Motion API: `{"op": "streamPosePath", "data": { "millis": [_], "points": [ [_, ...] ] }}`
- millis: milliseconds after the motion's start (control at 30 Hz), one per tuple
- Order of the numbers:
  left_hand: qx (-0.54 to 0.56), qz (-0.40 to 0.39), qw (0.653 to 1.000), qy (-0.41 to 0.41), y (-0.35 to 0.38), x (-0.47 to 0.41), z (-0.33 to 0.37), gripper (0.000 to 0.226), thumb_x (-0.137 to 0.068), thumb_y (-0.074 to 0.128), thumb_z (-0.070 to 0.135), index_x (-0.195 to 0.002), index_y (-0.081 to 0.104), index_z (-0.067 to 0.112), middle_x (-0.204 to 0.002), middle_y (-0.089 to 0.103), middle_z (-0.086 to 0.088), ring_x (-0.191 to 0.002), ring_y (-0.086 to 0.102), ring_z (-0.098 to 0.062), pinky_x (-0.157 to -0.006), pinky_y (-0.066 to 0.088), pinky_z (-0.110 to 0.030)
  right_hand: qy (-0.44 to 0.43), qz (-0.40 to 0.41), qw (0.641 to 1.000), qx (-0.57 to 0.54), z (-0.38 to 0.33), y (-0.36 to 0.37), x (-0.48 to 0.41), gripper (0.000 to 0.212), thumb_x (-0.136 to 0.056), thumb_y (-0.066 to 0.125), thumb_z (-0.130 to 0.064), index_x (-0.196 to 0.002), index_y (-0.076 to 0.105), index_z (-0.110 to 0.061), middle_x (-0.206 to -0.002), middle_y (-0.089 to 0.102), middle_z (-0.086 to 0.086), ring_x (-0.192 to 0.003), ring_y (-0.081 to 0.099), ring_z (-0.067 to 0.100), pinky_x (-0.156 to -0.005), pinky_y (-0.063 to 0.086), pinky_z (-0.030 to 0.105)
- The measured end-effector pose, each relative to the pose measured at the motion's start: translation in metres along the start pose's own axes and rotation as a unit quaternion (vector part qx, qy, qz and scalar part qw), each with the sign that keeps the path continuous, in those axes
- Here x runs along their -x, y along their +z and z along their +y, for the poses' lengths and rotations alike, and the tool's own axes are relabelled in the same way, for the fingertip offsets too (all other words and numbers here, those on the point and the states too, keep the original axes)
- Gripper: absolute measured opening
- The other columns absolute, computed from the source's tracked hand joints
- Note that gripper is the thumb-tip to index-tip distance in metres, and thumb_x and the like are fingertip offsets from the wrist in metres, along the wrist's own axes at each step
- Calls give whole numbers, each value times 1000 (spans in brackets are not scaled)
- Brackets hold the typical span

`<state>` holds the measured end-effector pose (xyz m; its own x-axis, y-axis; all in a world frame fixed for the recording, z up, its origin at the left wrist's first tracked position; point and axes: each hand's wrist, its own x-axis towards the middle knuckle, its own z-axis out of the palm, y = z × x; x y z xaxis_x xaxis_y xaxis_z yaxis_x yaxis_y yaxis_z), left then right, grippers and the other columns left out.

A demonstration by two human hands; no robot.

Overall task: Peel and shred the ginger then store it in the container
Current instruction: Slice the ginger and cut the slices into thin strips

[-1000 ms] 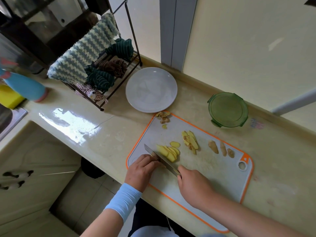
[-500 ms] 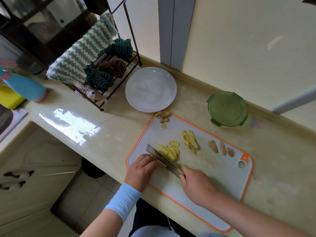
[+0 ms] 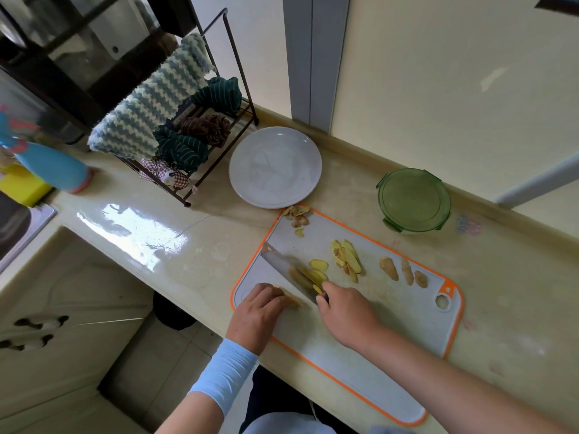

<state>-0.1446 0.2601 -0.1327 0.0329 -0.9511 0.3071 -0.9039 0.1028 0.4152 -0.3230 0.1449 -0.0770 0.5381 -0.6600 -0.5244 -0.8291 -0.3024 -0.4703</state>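
cutting board point(image 3: 376, 327), orange-rimmed, on tabletop point(image 3: 188, 252). left hand point(image 3: 258, 311): fingers curled down on a ginger piece point(image 3: 290, 299) at the board's left end. right hand point(image 3: 347, 314): fingers clamped round the knife point(image 3: 286, 269) handle, blade between that piece and the ginger slices point(image 3: 319, 264). green container point(image 3: 413, 198) just beyond the board

You are in a home kitchen. You stand at a long, shiny counter point(image 3: 150, 233) with a sink point(image 3: 15, 227) at one end. A blue bottle point(image 3: 53, 166) and a yellow sponge point(image 3: 22, 186) sit by the sink. A wire rack point(image 3: 233, 54) holds wash cloths point(image 3: 147, 111). A white plate point(image 3: 275, 164) sits next to it. On the cutting board point(image 3: 360, 339) there is sliced ginger point(image 3: 346, 256) and a knife point(image 3: 282, 264). A green tub point(image 3: 413, 198) with a lid sits near the wall. Below the counter you can see cupboard doors point(image 3: 62, 308) and a tiled floor point(image 3: 169, 364).
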Motion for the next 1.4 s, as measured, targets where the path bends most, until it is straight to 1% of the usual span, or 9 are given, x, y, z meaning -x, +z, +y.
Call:
{"op": "streamPosePath", "data": {
  "millis": [233,433,667,800,967,1067,1133,1267,1400],
  "points": [
    [0,16,1000,-7,5,3,-1,18,-80,71,-3,-93,75,8,-93,67,-4,-93,58,-21,-81,51,-28,-70,32,994,83,-20,3,30,14,-103,33,-32,-106,44,-24,-89,65,6,-84,62,32,-59,33,35],
    [3,39,999,-5,7,5,-1,14,-86,63,1,-93,75,6,-95,68,-6,-96,59,-22,-87,50,-26,-49,29,993,108,-19,9,47,20,-102,36,-23,-120,43,-22,-90,66,2,-83,64,27,-58,30,35],
    [-3,57,998,-5,8,2,-1,22,-91,53,1,-88,74,4,-92,68,-8,-96,57,-22,-90,47,-24,-29,9,992,126,-19,9,52,20,-96,44,-14,-113,40,-24,-87,66,0,-80,66,25,-53,28,33],
    [-2,63,998,-9,8,2,-1,32,-101,45,7,-90,75,5,-95,67,-6,-98,57,-21,-98,41,-18,-32,27,992,123,-14,10,54,21,-94,51,-15,-114,48,-22,-77,66,-2,-68,65,23,-43,8,27],
    [2,58,998,-22,8,2,-2,23,-95,53,4,-89,75,6,-94,68,-5,-98,58,-19,-100,39,-14,-26,26,994,107,-13,3,55,25,-99,39,-15,-123,42,-21,-81,59,-1,-64,43,24,-44,12,27],
    [7,54,998,-27,9,2,-2,33,-102,46,11,-90,76,6,-95,70,-5,-98,58,-19,-99,41,-16,-17,15,994,106,-14,2,52,25,-99,39,-16,-124,42,-21,-73,44,-4,-65,42,24,-44,13,29],
    [12,53,998,-28,9,2,-2,37,-105,43,14,-91,77,7,-96,70,-5,-99,59,-19,-96,44,-18,-11,7,995,100,-14,0,49,24,-99,38,-17,-122,42,-21,-75,45,-3,-66,42,25,-44,14,29],
    [9,46,998,-30,10,3,-3,28,-99,50,8,-90,76,6,-96,70,-4,-98,58,-19,-96,43,-17,-8,-10,996,84,-19,-5,45,10,-98,40,-17,-105,40,-24,-74,49,0,-66,44,25,-43,16,29],
    [13,35,999,-32,10,4,-5,20,-92,57,5,-91,76,8,-97,71,-3,-99,59,-18,-91,48,-22,-16,-12,998,62,-21,-7,40,11,-99,40,-18,-92,32,-23,-70,39,-3,-66,42,25,-44,17,28]
  ]
}}
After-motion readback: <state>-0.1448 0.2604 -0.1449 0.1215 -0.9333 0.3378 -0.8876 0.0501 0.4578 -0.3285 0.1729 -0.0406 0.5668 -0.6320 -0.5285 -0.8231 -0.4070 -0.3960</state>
